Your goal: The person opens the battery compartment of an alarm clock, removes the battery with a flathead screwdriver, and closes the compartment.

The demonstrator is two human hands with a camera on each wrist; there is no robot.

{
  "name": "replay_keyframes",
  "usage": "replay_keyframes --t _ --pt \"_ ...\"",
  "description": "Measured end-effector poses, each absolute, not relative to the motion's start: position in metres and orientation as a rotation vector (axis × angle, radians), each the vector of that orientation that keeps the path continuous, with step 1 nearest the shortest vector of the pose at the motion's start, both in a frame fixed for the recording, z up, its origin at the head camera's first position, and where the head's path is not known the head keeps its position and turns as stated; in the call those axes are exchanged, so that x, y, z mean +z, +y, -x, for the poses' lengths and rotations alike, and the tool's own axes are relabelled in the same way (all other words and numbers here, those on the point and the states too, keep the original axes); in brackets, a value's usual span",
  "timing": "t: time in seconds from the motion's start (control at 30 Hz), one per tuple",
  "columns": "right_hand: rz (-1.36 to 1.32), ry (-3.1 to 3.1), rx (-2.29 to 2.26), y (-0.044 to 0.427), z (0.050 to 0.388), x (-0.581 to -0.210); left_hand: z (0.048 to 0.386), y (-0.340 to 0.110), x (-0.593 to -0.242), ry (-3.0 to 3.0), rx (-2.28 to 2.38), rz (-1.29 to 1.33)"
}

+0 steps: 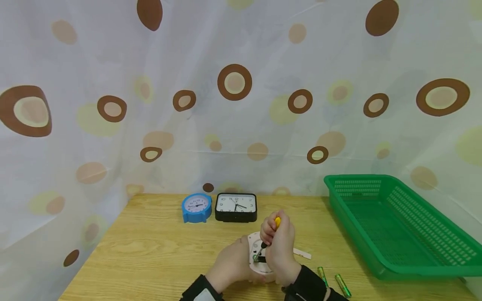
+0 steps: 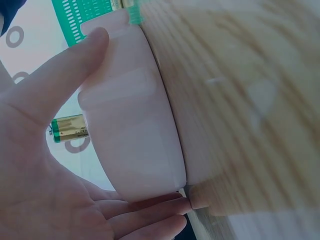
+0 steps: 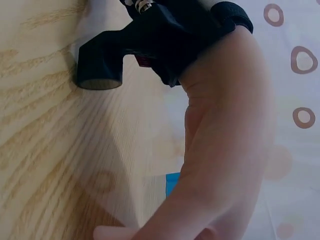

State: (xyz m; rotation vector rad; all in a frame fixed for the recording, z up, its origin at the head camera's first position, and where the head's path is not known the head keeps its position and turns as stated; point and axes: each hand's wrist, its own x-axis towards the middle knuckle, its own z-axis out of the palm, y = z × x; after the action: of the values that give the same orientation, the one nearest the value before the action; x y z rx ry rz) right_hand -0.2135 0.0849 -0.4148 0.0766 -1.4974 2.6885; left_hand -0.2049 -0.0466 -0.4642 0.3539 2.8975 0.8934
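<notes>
A pale pink clock [image 1: 254, 240] lies on the table with its back up and a dark battery slot showing. My left hand [image 1: 234, 260] grips its side; in the left wrist view the thumb is on one edge and fingers are at another. My right hand [image 1: 282, 247] is wrapped round a screwdriver [image 1: 278, 221] with a yellow handle, its tip down at the slot. From the clock's back a green and gold battery [image 2: 70, 128] sticks up in the left wrist view. The right wrist view shows mostly the right hand [image 3: 200, 185]; the screwdriver is hidden there.
A white strip-shaped cover [image 1: 302, 253] lies right of the clock. Two green batteries [image 1: 343, 285] lie nearer the front. Behind stand a blue clock [image 1: 197, 208] and a black-framed clock [image 1: 236, 207]. A green basket [image 1: 376, 251] occupies the right side. A patterned curtain hangs behind.
</notes>
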Motion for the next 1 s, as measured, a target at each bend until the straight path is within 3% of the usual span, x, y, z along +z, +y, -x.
replay_keyframes --t 1.0 --pt "-0.028 -1.499 2.631 0.1 0.221 -0.417 0.206 -0.045 -0.466 2.909 0.843 -0.3"
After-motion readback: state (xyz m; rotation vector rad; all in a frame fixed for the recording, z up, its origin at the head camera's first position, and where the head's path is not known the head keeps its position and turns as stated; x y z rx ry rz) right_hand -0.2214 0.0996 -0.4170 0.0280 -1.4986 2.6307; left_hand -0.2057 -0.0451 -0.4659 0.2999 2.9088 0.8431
